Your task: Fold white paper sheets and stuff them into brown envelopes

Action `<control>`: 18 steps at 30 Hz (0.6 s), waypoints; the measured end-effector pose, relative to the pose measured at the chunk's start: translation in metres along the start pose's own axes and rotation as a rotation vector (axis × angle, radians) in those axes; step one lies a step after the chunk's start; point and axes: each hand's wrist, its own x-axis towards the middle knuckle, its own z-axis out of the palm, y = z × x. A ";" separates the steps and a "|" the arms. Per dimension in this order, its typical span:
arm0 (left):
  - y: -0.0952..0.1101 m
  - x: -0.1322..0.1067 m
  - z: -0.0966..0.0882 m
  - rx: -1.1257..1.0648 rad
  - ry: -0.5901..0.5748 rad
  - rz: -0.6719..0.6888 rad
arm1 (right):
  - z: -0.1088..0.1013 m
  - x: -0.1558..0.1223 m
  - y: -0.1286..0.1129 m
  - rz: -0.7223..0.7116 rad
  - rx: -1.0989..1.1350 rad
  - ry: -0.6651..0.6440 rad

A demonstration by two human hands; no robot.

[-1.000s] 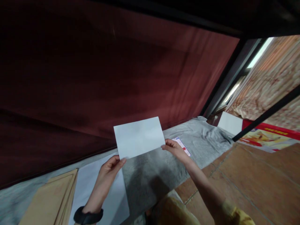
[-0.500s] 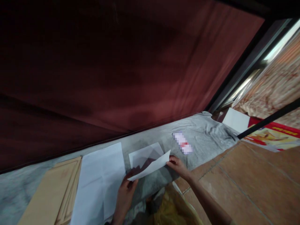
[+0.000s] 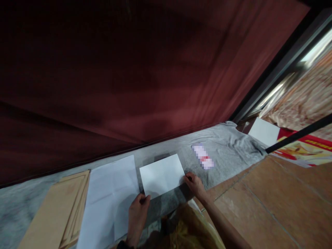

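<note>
A small white sheet of paper [image 3: 163, 175] is spread out over the grey cloth [image 3: 167, 207], its full face showing. My left hand [image 3: 138, 211] pinches its near left corner between thumb and fingers. At the near right corner, my right hand [image 3: 195, 185] grips the same sheet with closed fingertips. Just left of this sheet lie larger white sheets with fold creases [image 3: 109, 197]. A pinkish strip with a red band [image 3: 202, 156], blurred out, rests to the right of my right hand.
Brown paper envelopes [image 3: 52, 211] lie overlapped at the far left. A dark red curtain [image 3: 155, 86] rises behind the cloth. On the right are brown floor tiles [image 3: 259, 197], a black bar [image 3: 301, 134], and a red and yellow printed box [image 3: 303, 148] with a white side.
The sheet, raised and curved half a second ago, has been lowered flat, covering the sheet that lay beneath. Both hands keep hold of its near corners.
</note>
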 end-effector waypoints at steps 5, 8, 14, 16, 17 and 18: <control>0.002 0.001 0.000 0.025 -0.028 -0.044 | 0.007 -0.003 0.003 -0.020 -0.070 0.051; 0.001 0.002 0.002 0.014 -0.023 -0.050 | 0.011 -0.004 0.005 -0.033 -0.128 0.064; -0.002 0.003 0.004 -0.066 -0.042 -0.122 | 0.013 -0.011 0.000 -0.185 -0.313 0.159; -0.003 0.003 0.005 -0.085 -0.043 -0.132 | 0.018 -0.015 -0.008 -0.290 -0.397 0.184; -0.003 0.003 0.006 -0.103 -0.048 -0.141 | 0.022 -0.017 -0.012 -0.343 -0.423 0.171; -0.004 0.002 0.007 -0.133 -0.053 -0.155 | 0.029 -0.019 -0.017 -0.396 -0.432 0.145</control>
